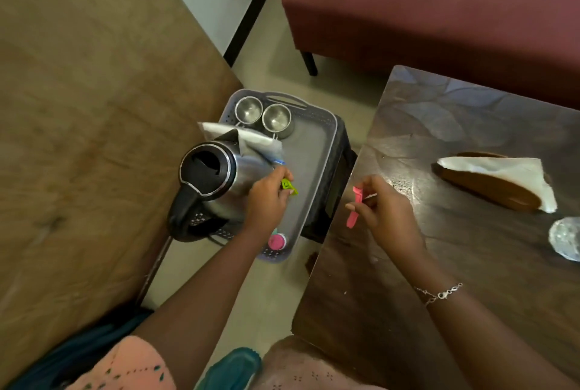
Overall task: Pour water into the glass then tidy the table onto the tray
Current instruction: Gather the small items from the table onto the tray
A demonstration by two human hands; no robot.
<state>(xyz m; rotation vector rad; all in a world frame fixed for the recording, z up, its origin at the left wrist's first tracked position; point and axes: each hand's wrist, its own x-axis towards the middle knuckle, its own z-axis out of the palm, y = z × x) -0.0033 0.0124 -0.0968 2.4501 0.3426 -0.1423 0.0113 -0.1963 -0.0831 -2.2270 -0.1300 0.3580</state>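
- Nearest the camera, a lap in peach patterned cloth [125, 367] is seen, with a bracelet [439, 294] worn on the right wrist.
- A green clip [288, 186] is pinched in the grip of the left hand [266, 198], fingers curled round it, and is held over the grey tray [314, 151].
- A pink clip [354, 206] is clamped in the grip of the right hand [386, 210], at the near-left edge of the dark table [439, 264].
- Two steel cups [249, 110] are stood side by side at the tray's far end, and both are seen to be empty.
- A steel kettle [219, 176] with a black top is carried on the tray's left side; its contents cannot be seen.
- A white packet [251, 140] is laid between the kettle and the cups; the blue print at its edge is too blurred to be read.
- A pink-capped item [276, 241] is lodged at the tray's near end, partly hidden by the left wrist.
- The cut-pattern glass [566, 239] is found at the table's right edge, well apart from the tray; whether it holds water cannot be told.
- A white napkin [502, 170] is held in a wooden holder [489, 192] on the table, near the glass.
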